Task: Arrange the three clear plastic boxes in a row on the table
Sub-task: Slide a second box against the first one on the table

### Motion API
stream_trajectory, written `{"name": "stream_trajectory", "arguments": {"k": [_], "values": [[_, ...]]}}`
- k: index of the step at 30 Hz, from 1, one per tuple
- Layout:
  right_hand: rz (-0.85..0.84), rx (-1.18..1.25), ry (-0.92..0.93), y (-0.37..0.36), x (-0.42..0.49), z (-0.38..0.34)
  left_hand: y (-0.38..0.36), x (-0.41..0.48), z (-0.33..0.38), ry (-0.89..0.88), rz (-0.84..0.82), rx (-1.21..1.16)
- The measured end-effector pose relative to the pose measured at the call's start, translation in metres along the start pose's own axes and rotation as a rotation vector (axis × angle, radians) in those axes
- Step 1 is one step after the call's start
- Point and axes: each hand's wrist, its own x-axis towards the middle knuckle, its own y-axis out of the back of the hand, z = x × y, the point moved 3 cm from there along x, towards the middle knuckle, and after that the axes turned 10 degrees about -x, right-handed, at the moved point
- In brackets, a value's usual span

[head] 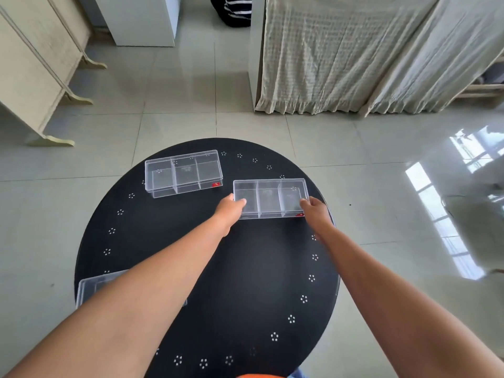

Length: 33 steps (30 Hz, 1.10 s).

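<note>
The held clear plastic box [270, 198] is sitting right of centre in the frame, at the far right part of the round black counter [245, 268]. It is showing three compartments and a small red label at its near right corner. The left hand [230, 209] is closing around the box's near left corner, thumb lying over the top edge. The right hand [313, 207] is pinching the near right corner, fingers curled onto the wall. Whether the box is resting on the counter or lifted just clear of it cannot be told.

A second clear box [184, 173] is lying upper left of the held one, well apart from it, near the counter's far edge; it is also showing three compartments and a red label at its near right corner. A third clear box [92, 287] is lying at the lower left of the counter, near its left rim, largely hidden beneath the left forearm.

The counter is carrying a ring of small white dot clusters around its rim. Around it, pale glossy floor tiles [177, 105] are reflecting a window at the right of the frame. A cream cabinet [35, 72] is standing at upper left, and a beige curtain [368, 55] is hanging at upper right.
</note>
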Motion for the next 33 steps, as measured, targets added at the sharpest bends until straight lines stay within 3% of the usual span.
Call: {"name": "stream_trajectory", "arguments": {"k": [12, 25, 33], "values": [[0.036, 0.05, -0.004, -0.042, -0.041, 0.0, 0.072, -0.04, -0.01, -0.189, 0.099, 0.02], [-0.286, -0.022, 0.13, -0.173, -0.124, -0.06, 0.236, -0.098, -0.05, -0.109, 0.274, 0.07], [-0.423, -0.063, 0.187, -0.224, -0.159, -0.085, 0.296, -0.113, -0.087, -0.052, 0.327, 0.055]]}}
